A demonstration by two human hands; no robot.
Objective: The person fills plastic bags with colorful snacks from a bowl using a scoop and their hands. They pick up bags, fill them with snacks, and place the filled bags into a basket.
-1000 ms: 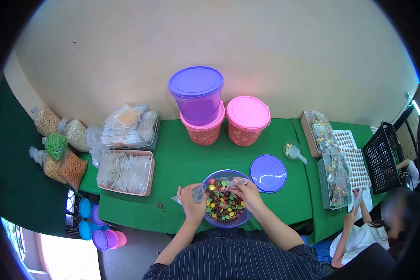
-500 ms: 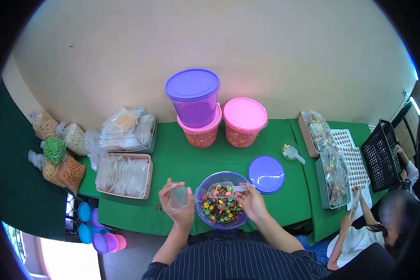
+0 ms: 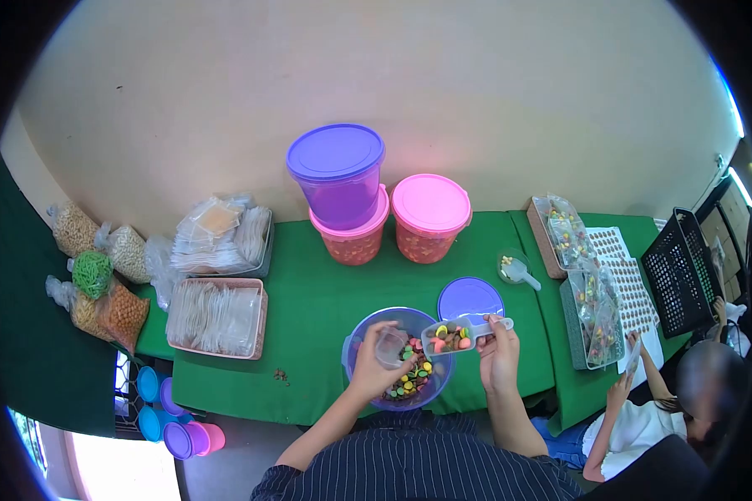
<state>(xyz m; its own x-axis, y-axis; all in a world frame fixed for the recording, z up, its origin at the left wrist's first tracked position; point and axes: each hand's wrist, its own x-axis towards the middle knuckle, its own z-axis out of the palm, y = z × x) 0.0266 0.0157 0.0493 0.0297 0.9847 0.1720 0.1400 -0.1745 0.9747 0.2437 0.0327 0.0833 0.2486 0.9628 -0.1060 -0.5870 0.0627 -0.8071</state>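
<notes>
My left hand [image 3: 376, 371] is wrapped round a small clear plastic cup [image 3: 389, 347], held tilted over the purple tub [image 3: 348, 359]. In my right hand [image 3: 500, 361] is the handle of a clear plastic scoop [image 3: 482, 327]. The scoop is loaded with brown, yellow, green and pink candies [image 3: 448, 338] and hangs above the tub's right rim, beside the cup. More candies of the same colours [image 3: 411, 386] lie inside the tub, partly hidden by my left hand. Behind the scoop rests a blue-purple lid [image 3: 470, 294] on the green cloth.
Lidded pink buckets [image 3: 430, 219] and a stacked purple bucket [image 3: 336, 179] stand at the back. Baskets of clear packets [image 3: 217, 317] sit left, near snack bags [image 3: 125, 316]. A small bowl with a scoop [image 3: 516, 269] and filled-bag baskets [image 3: 595, 321] are right, near a seated person [image 3: 635, 426].
My right hand has moved right, carrying the loaded scoop from over the tub's middle to its right rim. My left hand has brought the cup rightward over the tub.
</notes>
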